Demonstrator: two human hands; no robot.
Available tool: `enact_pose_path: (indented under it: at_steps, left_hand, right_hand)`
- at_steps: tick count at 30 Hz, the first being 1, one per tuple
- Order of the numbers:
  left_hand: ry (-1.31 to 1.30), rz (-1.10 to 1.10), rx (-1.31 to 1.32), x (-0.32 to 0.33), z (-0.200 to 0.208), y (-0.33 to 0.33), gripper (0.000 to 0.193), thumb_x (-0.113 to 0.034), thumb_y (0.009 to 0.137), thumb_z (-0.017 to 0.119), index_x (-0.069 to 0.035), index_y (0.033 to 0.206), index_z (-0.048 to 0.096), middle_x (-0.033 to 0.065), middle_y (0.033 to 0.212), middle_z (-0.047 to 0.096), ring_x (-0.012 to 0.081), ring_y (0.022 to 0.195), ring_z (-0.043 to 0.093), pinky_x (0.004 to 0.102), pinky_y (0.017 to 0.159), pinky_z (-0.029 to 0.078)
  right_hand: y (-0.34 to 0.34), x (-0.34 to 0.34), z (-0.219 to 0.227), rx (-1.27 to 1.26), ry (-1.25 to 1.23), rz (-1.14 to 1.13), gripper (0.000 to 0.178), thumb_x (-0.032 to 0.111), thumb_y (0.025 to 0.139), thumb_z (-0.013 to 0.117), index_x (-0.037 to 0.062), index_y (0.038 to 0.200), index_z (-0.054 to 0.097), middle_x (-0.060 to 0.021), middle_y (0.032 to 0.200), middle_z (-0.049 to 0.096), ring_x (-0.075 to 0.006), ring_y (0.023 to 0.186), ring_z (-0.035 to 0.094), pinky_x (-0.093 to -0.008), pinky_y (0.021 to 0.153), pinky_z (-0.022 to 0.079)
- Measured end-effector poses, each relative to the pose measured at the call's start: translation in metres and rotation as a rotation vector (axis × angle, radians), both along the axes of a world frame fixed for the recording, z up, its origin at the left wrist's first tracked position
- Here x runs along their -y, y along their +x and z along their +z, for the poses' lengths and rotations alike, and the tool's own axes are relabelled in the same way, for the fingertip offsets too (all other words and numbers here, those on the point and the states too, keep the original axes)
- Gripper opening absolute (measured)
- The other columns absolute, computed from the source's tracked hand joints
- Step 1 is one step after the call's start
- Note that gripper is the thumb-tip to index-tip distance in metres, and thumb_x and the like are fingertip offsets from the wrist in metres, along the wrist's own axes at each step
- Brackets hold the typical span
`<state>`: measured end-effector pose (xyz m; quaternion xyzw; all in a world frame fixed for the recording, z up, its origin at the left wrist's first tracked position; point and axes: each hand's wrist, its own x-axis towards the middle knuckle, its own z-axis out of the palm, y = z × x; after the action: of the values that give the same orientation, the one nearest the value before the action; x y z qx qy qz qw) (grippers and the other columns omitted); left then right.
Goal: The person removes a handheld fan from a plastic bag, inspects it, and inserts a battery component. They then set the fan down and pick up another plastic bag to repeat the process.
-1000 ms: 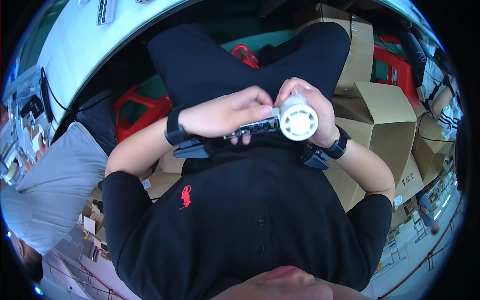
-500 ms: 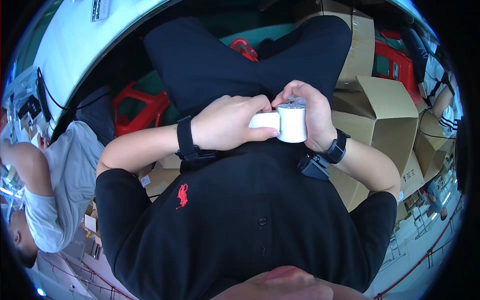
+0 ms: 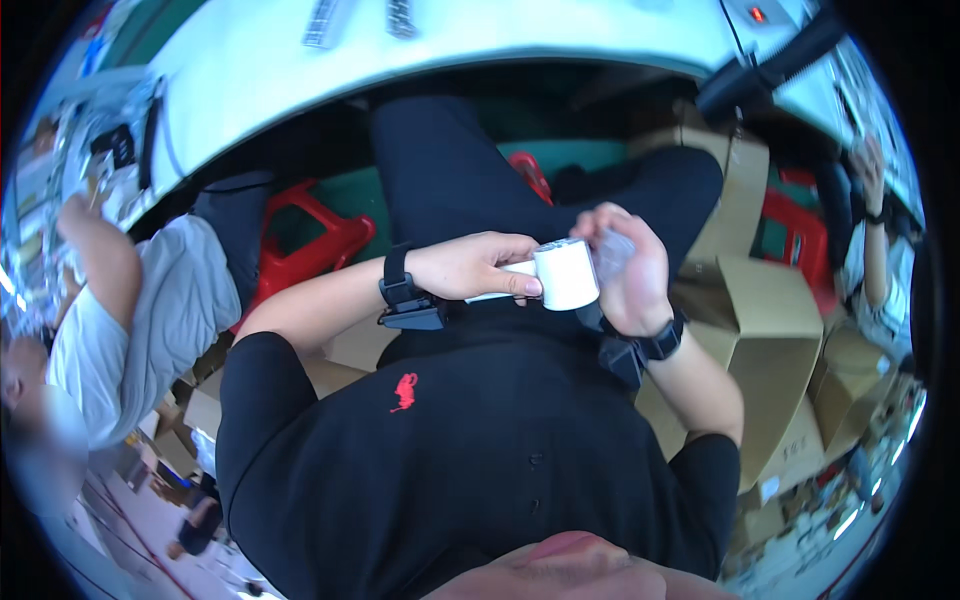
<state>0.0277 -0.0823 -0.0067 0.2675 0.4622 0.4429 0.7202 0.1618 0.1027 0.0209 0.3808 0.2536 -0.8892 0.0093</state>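
Observation:
My left hand is closed around the handle of a white handheld device with a short, drum-shaped head. The head points right and its silvery end faces away from me. Just right of it is my right hand, slightly blurred, its fingers curled around a crumpled clear plastic piece. A narrow gap seems to separate those fingers from the device, while the plastic lies close beside the head. Both hands are above my lap, in front of my dark shirt.
Beyond my knees curves a white table with two small strips on it and a black arm at right. Open cardboard boxes stand to my right. Red stools and a seated person are at left.
My right hand has come away from the device's head, taking the clear plastic off its end. My left hand still grips the handle. The view has shifted, showing more table.

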Motion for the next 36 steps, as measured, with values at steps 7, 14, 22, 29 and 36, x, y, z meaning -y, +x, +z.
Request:
enact_pose_path:
  at_steps: [7, 14, 22, 29, 36]
  left_hand:
    - [0.025, 0.833, -0.280, 0.061, 0.037, -0.101, 0.039, -0.027, 0.099, 0.049, 0.003, 0.125, 0.050, 0.0139, 0.111, 0.063, 0.0180, 0.092, 0.064, 0.0313, 0.087, 0.050]
    - [-0.274, 1.314, -0.944, 0.134, 0.027, -0.279, 0.038, -0.028, 0.098, 0.047, 0.004, 0.114, 0.058, 0.0114, 0.101, 0.066, 0.0184, 0.086, 0.064, 0.0310, 0.078, 0.050]
    - [-0.352, 1.203, -0.903, 0.134, 0.022, -0.338, 0.036, -0.029, 0.097, 0.051, 0.004, 0.110, 0.059, 0.0112, 0.098, 0.065, 0.0171, 0.082, 0.064, 0.0306, 0.077, 0.051]
    - [-0.188, 0.508, -0.444, 0.063, 0.077, -0.160, 0.036, -0.030, 0.098, 0.055, 0.000, 0.118, 0.054, 0.0089, 0.099, 0.062, 0.0162, 0.078, 0.064, 0.0288, 0.070, 0.053]
    - [0.127, -0.146, -0.611, -0.009, 0.076, -0.056, 0.039, -0.036, 0.095, 0.062, -0.001, 0.112, 0.057, 0.0079, 0.087, 0.065, 0.0144, 0.070, 0.063, 0.0270, 0.062, 0.051]
  right_hand:
    - [0.019, -0.020, -0.028, -0.063, -0.151, -0.104, 0.012, 0.020, 0.089, 0.049, 0.0092, 0.085, 0.050, -0.0035, 0.078, 0.051, -0.0166, 0.072, 0.050, -0.0296, 0.069, 0.043]
    - [0.012, -0.025, -0.042, -0.005, -0.170, -0.085, 0.009, 0.018, 0.089, 0.049, 0.0094, 0.086, 0.050, -0.0029, 0.077, 0.050, -0.0161, 0.068, 0.048, -0.0306, 0.065, 0.043]
    - [0.004, -0.028, -0.034, -0.054, -0.063, -0.105, 0.013, 0.020, 0.093, 0.047, 0.0084, 0.087, 0.050, -0.0041, 0.078, 0.051, -0.0158, 0.068, 0.048, -0.0302, 0.066, 0.042]
    - [-0.011, -0.027, 0.000, -0.231, 0.561, 0.089, 0.023, 0.025, 0.100, 0.042, 0.0059, 0.096, 0.054, -0.0076, 0.090, 0.058, -0.0145, 0.078, 0.053, -0.0293, 0.073, 0.044]
    - [-0.060, -0.006, 0.027, -0.190, 0.381, 0.371, 0.031, 0.028, 0.100, 0.042, 0.0024, 0.107, 0.059, -0.0106, 0.100, 0.064, -0.0183, 0.092, 0.062, -0.0313, 0.084, 0.049]
